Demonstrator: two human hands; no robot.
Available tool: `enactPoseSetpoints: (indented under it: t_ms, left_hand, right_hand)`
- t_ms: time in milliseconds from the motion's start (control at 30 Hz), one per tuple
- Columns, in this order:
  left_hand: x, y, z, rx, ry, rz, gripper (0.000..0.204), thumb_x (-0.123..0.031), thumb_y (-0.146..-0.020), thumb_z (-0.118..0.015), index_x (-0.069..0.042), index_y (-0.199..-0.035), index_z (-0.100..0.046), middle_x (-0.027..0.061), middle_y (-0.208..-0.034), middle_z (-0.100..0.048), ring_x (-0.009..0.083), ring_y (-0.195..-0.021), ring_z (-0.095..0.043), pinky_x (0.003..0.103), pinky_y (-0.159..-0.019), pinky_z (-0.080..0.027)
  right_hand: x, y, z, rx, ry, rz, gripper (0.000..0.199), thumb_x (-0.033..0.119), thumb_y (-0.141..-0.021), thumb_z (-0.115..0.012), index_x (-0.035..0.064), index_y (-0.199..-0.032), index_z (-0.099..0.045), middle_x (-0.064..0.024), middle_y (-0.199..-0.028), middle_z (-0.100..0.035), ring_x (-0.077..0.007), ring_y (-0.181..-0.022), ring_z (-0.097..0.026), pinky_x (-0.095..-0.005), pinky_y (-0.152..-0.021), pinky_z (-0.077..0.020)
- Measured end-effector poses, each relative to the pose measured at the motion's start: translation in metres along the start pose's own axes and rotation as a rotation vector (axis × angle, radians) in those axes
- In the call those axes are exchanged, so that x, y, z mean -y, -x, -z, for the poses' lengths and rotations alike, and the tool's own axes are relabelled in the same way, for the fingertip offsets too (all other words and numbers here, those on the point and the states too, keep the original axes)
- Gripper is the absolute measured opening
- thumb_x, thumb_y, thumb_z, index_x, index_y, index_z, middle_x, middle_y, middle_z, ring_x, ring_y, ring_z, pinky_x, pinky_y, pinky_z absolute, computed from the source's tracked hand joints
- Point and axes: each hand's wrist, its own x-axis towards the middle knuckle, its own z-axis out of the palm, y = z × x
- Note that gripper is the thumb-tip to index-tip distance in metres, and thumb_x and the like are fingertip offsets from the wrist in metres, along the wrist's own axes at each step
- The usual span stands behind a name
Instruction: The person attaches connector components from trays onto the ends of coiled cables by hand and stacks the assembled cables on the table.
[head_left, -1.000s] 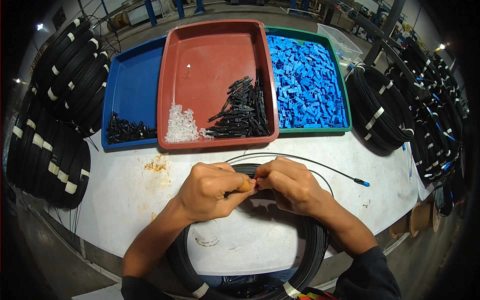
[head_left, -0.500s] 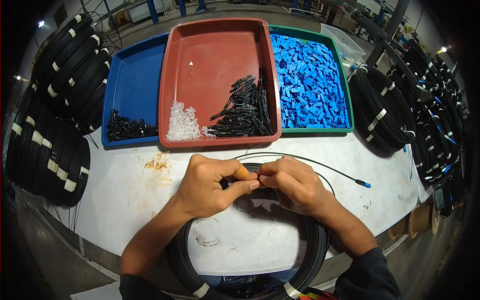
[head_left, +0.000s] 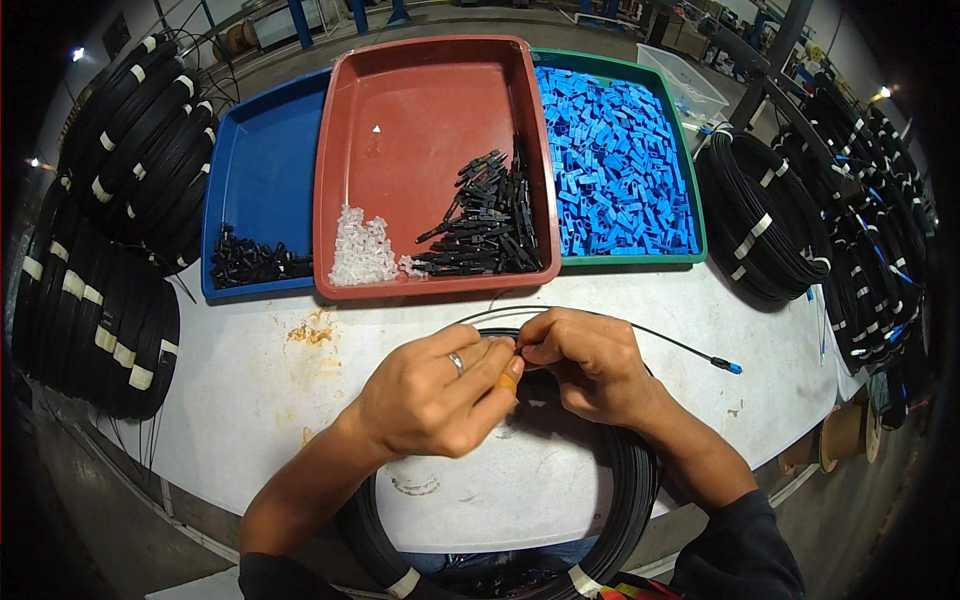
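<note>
Left hand (head_left: 435, 395) sits at centre frame, low, fingers curled narrow; thumb and forefinger pinch a small orange piece (head_left: 508, 380) at its fingertips. What that piece is cannot be told.

Right hand (head_left: 590, 362) is just right of it, fingers likewise closed, pinching a thin black cable (head_left: 672, 341) where the two sets of fingertips meet. The hands touch or nearly touch at that point.

The cable's free length runs from the pinch toward the right of the frame, sloping slightly downward, long axis close to horizontal. It ends in a small blue-tipped connector (head_left: 727, 366) pointing right and slightly down, lying on the white table (head_left: 250, 400), well apart from the hands. A second thin strand arcs from the pinch up and left over the hands.

Under both wrists lies a large coil of black cable (head_left: 630, 500), flat on the table, reaching the lower edge of the frame.

Across the upper frame, side by side: a blue tray (head_left: 260, 150) with a few black parts, a red tray (head_left: 420, 110) with clear and black parts, and a green tray (head_left: 690, 200) filled with blue parts. Bundled black coils (head_left: 120, 200) stand at left and right edges.
</note>
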Motion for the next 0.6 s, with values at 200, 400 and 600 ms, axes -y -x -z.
enactPoseSetpoints:
  t_ms: [200,400,600]
  left_hand:
    - [0.0075,0.0081,-0.0044,-0.086,0.036,0.033,0.008,0.004,-0.076,-0.079,0.004,-0.078,-0.072,0.0134,-0.081,-0.074,0.0198,-0.067,-0.071,0.03,-0.06,-0.057]
    - [-0.0001,0.0092,-0.0021,-0.079,0.593,0.624,0.013,-0.001,-0.073,-0.084,-0.001,-0.082,-0.075,0.0105,-0.076,-0.074,0.0227,-0.063,-0.07,0.031,-0.06,-0.055]
    - [0.0054,0.0091,-0.0063,-0.092,0.377,0.315,0.013,0.001,-0.072,-0.085,0.0,-0.077,-0.074,0.0137,-0.08,-0.076,0.0206,-0.065,-0.072,0.029,-0.06,-0.057]
  right_hand:
    - [0.0019,-0.002,-0.0075,-0.044,0.066,0.011,0.026,-0.012,-0.069,-0.069,0.0,-0.089,-0.059,-0.013,-0.095,-0.067,-0.032,-0.082,-0.068,-0.039,-0.07,-0.0547]
    - [0.0039,0.0018,-0.0045,-0.01,0.271,0.171,0.025,-0.006,-0.07,-0.072,-0.0015,-0.093,-0.06,-0.0133,-0.096,-0.066,-0.0309,-0.082,-0.066,-0.0385,-0.072,-0.055]
    - [0.0024,0.0008,-0.0032,0.026,0.13,0.083,0.03,-0.011,-0.066,-0.069,-0.0026,-0.092,-0.057,-0.0152,-0.095,-0.064,-0.0327,-0.082,-0.066,-0.0394,-0.071,-0.0548]
